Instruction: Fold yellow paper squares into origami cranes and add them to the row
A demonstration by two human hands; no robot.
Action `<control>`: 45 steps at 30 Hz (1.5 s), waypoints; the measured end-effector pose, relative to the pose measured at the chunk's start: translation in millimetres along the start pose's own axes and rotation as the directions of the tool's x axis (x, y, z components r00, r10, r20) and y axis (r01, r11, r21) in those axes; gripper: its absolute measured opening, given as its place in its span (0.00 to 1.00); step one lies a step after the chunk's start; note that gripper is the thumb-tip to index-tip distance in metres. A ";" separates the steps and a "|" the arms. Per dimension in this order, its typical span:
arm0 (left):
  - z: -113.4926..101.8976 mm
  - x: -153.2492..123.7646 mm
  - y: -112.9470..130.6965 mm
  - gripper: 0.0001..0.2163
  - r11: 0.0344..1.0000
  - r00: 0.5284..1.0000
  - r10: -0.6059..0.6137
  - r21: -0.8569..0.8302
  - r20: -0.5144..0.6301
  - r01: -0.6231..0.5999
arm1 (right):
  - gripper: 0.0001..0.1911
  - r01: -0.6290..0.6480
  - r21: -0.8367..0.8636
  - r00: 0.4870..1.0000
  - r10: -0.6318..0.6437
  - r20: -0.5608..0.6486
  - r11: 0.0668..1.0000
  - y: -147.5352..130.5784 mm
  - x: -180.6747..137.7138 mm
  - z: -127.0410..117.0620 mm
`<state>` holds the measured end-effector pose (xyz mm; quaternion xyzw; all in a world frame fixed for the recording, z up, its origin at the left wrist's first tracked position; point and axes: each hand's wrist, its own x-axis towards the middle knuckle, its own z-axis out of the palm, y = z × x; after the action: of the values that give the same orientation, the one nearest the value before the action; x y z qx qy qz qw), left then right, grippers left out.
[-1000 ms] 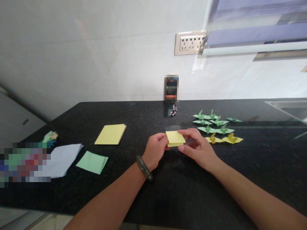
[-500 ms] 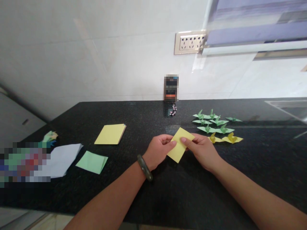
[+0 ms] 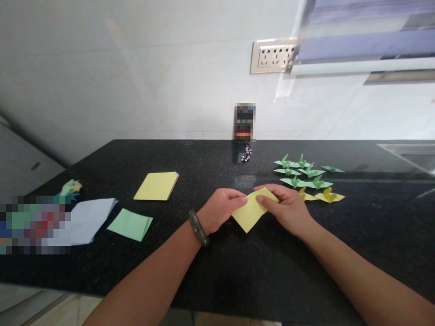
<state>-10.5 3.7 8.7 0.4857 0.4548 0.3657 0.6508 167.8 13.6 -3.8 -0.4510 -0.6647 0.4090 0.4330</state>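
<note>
A small yellow sheet of origami paper [image 3: 249, 213] is held between both hands over the dark counter, one corner pointing toward me. My left hand [image 3: 222, 209] pinches its left side, thumb on top; a dark bangle [image 3: 199, 227] circles that wrist. My right hand [image 3: 287, 206] grips the right side, its thumb flat on the paper and its fingers behind. Just beyond the right hand lie yellow paper cranes [image 3: 329, 195], partly hidden by it. Rows of green paper cranes [image 3: 295, 182] rest behind them.
On the left of the black counter [image 3: 217, 280] are a stack of yellow paper [image 3: 157, 185], a folded green sheet [image 3: 131, 224] and white paper [image 3: 91, 219]. A phone [image 3: 244, 123] with a beaded strap [image 3: 246, 154] leans against the wall. A sink edge [image 3: 408, 156] is at far right.
The yellow paper has turned in my hands, its near corner shifting left. My left hand has moved slightly left, and both hands keep hold. The camera view has shifted a little.
</note>
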 end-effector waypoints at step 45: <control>1.3 4.1 -3.3 0.09 0.972 0.994 -0.065 -0.230 -0.087 0.043 | 0.11 0.159 -0.066 0.944 -0.132 0.302 0.985 -12.3 2.3 -10.3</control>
<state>-7.9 6.2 4.8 0.3773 0.4530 0.4202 0.6898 174.0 14.1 11.1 -0.3530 -0.7713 0.4088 0.3367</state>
